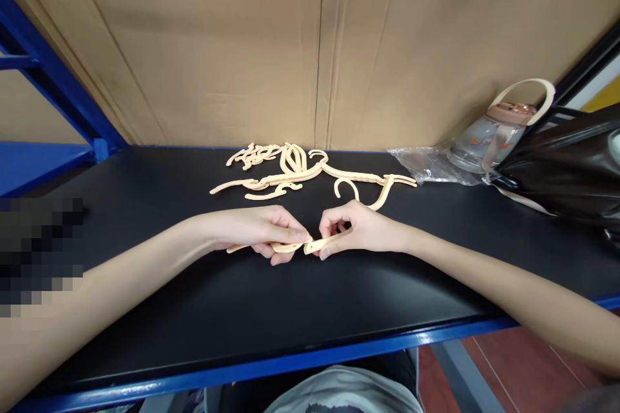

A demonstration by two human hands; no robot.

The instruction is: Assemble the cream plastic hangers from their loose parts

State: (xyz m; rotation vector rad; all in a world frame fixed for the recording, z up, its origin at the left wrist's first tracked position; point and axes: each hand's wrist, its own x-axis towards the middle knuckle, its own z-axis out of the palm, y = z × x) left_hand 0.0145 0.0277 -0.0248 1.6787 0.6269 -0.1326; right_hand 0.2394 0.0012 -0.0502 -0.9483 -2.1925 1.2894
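Observation:
My left hand (274, 232) is closed on a cream plastic hanger arm (288, 248), whose thin end pokes out on the left side of the fingers. In a pinch, my right hand (351, 229) grips another cream hanger piece (317, 244). The ends of the two pieces meet between my fingertips, low over the black tabletop; whether they are joined I cannot make out. Just behind the right hand a curved hanger hook (346, 188) shows, its lower part hidden by the hand. Farther back lies a hanger (322, 169) with its arms spread, and a loose hanger arm (271, 193) in front of it.
A heap of small cream hanger parts (256, 155) and several curved pieces (293, 158) lie toward the cardboard wall (217, 45). Right of them are a clear plastic bag (431, 164), a bottle with a handle (494, 132) and a dark shiny bag (571, 161). A blue edge (300, 361) borders the black table.

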